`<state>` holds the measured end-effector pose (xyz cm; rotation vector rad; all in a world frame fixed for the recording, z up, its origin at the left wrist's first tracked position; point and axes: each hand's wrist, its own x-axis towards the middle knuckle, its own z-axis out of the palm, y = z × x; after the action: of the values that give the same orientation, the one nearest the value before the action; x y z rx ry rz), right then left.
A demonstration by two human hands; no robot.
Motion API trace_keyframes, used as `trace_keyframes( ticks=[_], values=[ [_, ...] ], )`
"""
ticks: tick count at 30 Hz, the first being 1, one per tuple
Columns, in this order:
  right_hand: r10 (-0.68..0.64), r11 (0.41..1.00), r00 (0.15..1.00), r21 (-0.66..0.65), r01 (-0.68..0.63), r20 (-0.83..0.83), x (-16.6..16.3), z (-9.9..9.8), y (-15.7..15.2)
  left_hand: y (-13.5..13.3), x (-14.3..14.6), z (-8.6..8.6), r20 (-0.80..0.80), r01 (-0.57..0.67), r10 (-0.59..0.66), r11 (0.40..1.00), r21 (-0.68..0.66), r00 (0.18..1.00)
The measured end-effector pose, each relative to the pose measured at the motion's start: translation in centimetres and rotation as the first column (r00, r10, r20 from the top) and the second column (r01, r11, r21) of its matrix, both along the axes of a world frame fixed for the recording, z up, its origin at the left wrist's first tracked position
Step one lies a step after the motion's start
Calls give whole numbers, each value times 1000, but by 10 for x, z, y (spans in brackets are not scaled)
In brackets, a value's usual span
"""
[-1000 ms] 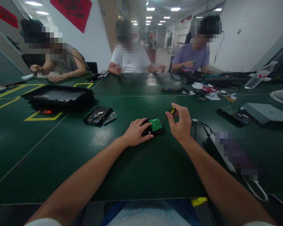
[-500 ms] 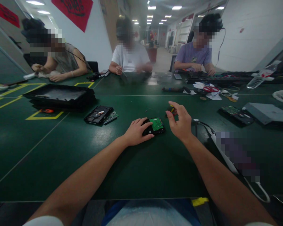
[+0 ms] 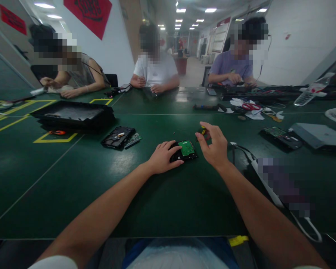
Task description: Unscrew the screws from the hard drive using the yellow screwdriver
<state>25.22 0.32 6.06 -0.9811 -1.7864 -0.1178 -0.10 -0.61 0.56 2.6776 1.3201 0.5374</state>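
A hard drive (image 3: 189, 150) lies on the green table with its green circuit board facing up. My left hand (image 3: 165, 156) grips it from the left, fingers over the far side and thumb along the near edge. Just right of the drive, my right hand (image 3: 214, 144) is raised a little, thumb and fingers closed around a screwdriver (image 3: 203, 131) with a yellow and black handle. Most of the screwdriver is hidden by the hand, and I cannot make out its tip. A tiny screw-like speck (image 3: 174, 133) lies beyond the drive.
Left of my hands lie another hard drive (image 3: 118, 137) and a loose circuit board (image 3: 133, 140). Black trays (image 3: 72, 116) stand farther left. To the right are a drive (image 3: 281, 138), a grey metal box (image 3: 320, 135) and a cabled power strip (image 3: 264, 179). Three people sit opposite.
My hands, the hard drive and the screwdriver hold nearly the same places. The view has shifted slightly. Across the table, the middle person's hand has come down toward a dark object.
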Motion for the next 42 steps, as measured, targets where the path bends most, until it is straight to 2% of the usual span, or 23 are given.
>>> trace_keyframes(
  ticks=[6,11,13,19,25,31,37,42],
  values=[
    [35,997,999,-61,-37,-33,9,0,9,0,-1,0,21,6,-6,1000,-1,1000],
    [174,963,982,-194,-186,-74,18,1,12,-1,-1,1,10,6,-6,1000,-2,1000],
    [195,956,977,-209,-208,-80,18,3,10,-1,-1,2,9,5,-5,1000,-4,1000],
    [80,992,994,-91,-86,-72,10,6,6,-1,-1,2,21,5,-5,1000,-6,1000],
    [206,966,973,-134,-219,-106,3,-1,4,-1,-1,2,29,5,-5,1000,-9,1000],
    [0,1000,997,0,-1,-83,3,-2,4,-1,0,2,18,1,-1,1000,-4,1000],
    [141,989,988,-45,-144,-67,-1,-4,0,-1,-1,1,13,2,-2,1000,-4,1000],
    [5,999,998,43,-2,-55,-1,-5,-1,-1,-1,2,9,3,-3,1000,-11,1000]
  ],
)
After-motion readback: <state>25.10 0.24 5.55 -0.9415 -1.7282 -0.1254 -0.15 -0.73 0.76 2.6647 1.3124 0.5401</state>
